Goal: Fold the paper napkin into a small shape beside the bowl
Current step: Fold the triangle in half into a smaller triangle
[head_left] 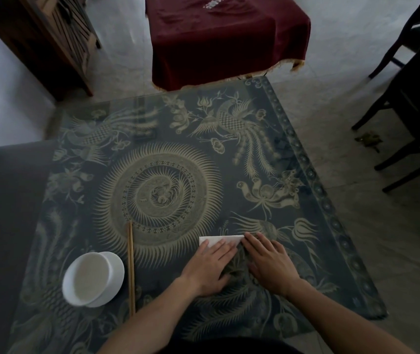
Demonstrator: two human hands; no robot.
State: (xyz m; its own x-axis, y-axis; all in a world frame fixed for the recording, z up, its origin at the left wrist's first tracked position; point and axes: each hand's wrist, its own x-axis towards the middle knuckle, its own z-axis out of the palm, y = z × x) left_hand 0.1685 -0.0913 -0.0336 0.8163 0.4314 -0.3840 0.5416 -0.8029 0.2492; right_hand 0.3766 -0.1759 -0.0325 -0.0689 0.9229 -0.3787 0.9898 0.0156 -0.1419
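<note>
White paper: napkin (220, 240) lies flat on the counter (306, 159), already folded to a narrow strip with one slanted edge; most of it sits under the fingers.
Left hand (210, 267): fingers straight, flat on the napkin's near-left part, pressing; no curl, no pinch, so the grip is open.
Right hand (267, 261): fingers straight and spread, tips touching the napkin's right corner, palm on the counter; grip open as well.
Napkin vs grip: under both sets of fingertips, its far edge showing just beyond them.
Bowl (94, 278): white, on a saucer (117, 277), well to the left of the left hand.
Chopsticks (131, 269): between bowl and left hand, just beside the saucer, pointing away from the person.
Step in hand: looks like creasing a fold, both palms flattening the paper.
Progress: partway, by my reading; shape is small but hardly finished, and it lies apart from the bowl.
Next move calls for: one hand pinning the paper while the other lifts a corner or edge with thumb and finger, folds it over, then presses along the new crease.
Risk: thin paper may slide on the glossy counter.
</note>
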